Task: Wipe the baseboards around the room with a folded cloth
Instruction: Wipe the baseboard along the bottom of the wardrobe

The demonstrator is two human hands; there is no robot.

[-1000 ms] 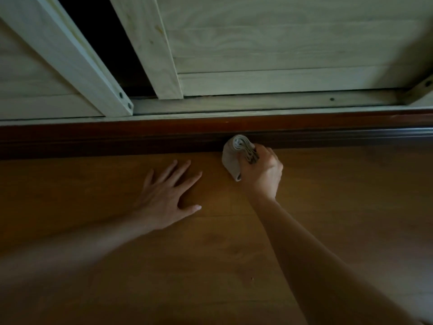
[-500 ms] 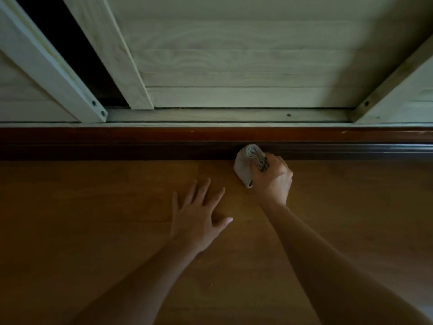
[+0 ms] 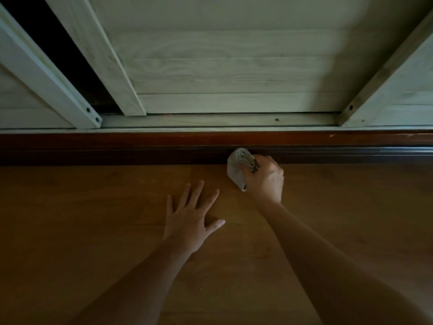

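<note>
The left hand (image 3: 191,218) lies flat on the smooth brown wood floor (image 3: 93,231), fingers spread, holding nothing. To its right, the right hand (image 3: 266,178) curls tight around a folded gray cloth (image 3: 237,167). The soft cloth sticks out past the thumb side and seems to touch the dark red-brown baseboard (image 3: 140,146). Pale wooden sliding doors (image 3: 234,66) stand above it.

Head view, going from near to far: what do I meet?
Left hand flat on brown wooden floor → right hand gripping folded grey cloth → dark red-brown baseboard → pale wooden sliding-door track.
</note>
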